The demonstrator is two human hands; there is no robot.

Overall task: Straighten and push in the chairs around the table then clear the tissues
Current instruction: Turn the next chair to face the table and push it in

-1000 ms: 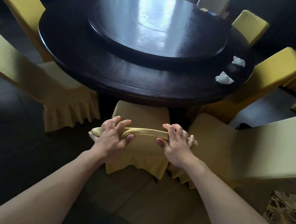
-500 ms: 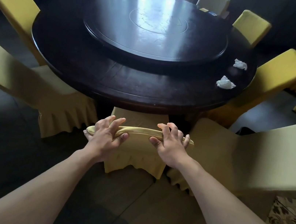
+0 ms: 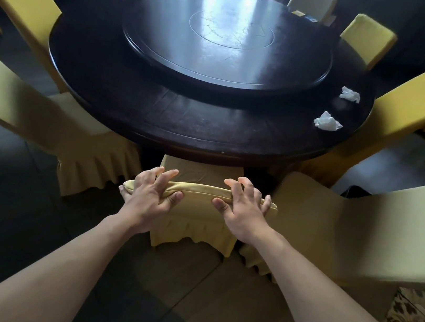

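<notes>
Resting on the top rail of the yellow-covered chair [image 3: 195, 213], the left hand [image 3: 149, 198] and right hand [image 3: 244, 211] show fingers spread and curled over its front, thumbs behind. The chair seat sits partly under the round dark surface [image 3: 157, 114]. Two crumpled tissues [image 3: 327, 120] lie near the surface's right edge.

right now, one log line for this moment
left hand on chair back | right hand same | two tissues on table
</notes>
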